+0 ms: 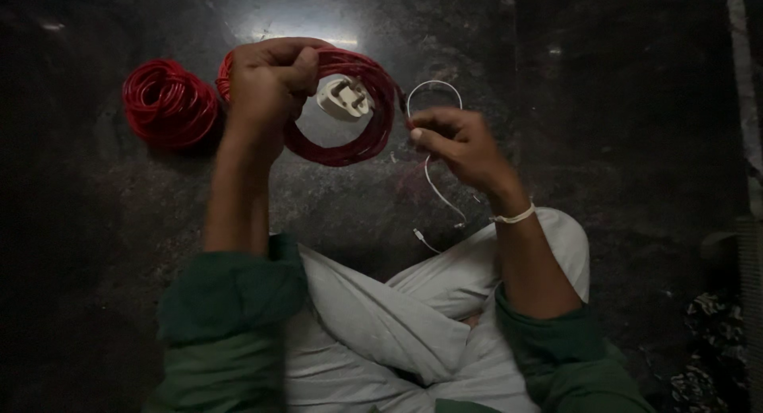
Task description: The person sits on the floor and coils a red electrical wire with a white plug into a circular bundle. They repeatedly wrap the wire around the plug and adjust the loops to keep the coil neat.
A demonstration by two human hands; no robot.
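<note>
Dark speckled stone floor (620, 103) with a pale light glare (294, 23)

Left hand (266, 87) hides part of red cable coil (350, 111); white wire (433, 182) end too small.

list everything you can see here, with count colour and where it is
red cable coil: 1, red, held up over the floor at centre
plug: 1, white, inside the held coil's loop
second red coil: 1, red, on the floor at far left
thin white wire: 1, white, looping from the right hand toward the lap
floor: 1, dark, polished, all around
left hand: 1, gripping the coil's top left
right hand: 1, pinching the white wire at the coil's right edge
</note>
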